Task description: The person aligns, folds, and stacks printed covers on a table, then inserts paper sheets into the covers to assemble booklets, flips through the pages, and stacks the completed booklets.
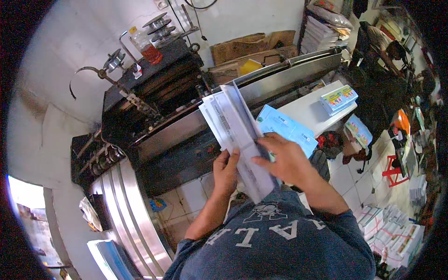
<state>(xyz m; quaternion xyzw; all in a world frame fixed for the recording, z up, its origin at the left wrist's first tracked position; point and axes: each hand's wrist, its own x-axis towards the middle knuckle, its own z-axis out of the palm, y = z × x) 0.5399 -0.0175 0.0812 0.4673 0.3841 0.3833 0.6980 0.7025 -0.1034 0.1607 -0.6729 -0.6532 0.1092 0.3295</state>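
A stack of printed white paper sheets point(235, 135) is held up in front of my dark shirt, tilted, with its upper sheets fanned or folded lengthwise. My left hand point(226, 170) grips the stack's left edge, thumb on top of the paper. On the right side, my right hand point(282, 156) has its thumb and fingers spread over the other edge, touching the paper; its fingertips are slightly blurred. Light-blue printed booklets point(287, 128) lie just beyond my right hand, partly covered by it.
A black machine point(163, 77) with wire spools point(161, 23) and a bottle of red liquid point(149, 52) stands at the back left. A white board point(322, 114) bears a booklet stack point(338, 99). Tied paper bundles point(392, 238) sit lower right. Another person point(378, 44) bends at upper right.
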